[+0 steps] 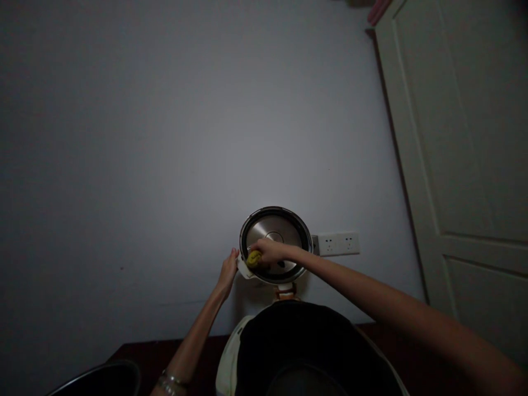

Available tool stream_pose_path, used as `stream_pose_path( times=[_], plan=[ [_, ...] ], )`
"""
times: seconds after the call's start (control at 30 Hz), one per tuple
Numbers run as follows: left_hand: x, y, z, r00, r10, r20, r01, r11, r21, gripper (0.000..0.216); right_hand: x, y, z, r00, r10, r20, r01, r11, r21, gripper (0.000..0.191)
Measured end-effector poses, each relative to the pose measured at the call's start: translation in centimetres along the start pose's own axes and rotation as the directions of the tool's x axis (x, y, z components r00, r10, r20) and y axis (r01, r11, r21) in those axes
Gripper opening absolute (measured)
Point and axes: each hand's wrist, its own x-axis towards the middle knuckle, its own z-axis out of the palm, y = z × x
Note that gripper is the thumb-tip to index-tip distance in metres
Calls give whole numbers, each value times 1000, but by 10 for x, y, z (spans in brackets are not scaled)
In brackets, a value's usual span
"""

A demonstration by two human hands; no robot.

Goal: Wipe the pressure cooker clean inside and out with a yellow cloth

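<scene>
A white rice cooker point(228, 357) stands below me with its lid point(292, 224) tipped up on the hinge. The lid's round metal inner face is turned towards me. My left hand point(227, 271) grips the lid's left edge, and part of its fingers is hidden behind it. My right hand point(272, 251) reaches across from the right and presses a bunched yellow-green cloth point(254, 259) against the lower left of the inner face. The dark inside of the cooker point(305, 341) faces up under my hands.
A white socket panel point(339, 244) is on the wall point(165, 137) just right of the lid. At the lower left is the rim of a dark pot point(124, 364), cut off by the frame. The dark red table point(165, 347) meets the wall. A pale door point(466, 137) stands at right.
</scene>
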Motion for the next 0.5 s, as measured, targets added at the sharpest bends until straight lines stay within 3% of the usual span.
stream_pose_path(
  times=[0.13,0.23,0.3,0.5],
  plan=[
    [-3,2,1,998,60,-4,-60,998,28,62,20,12,-34,968,-183,-175,108,923,-369,32],
    [-3,1,0,995,104,-7,-104,994,24,53,34,23,-49,937,-347,-33,227,681,-696,20],
    [-2,-2,-1,995,96,-23,-95,995,35,53,38,32,-54,931,-359,60,277,590,-758,20],
    [-2,-1,-2,992,82,-93,-75,994,78,46,27,58,-65,951,-303,60,234,578,-782,22]
  ],
)
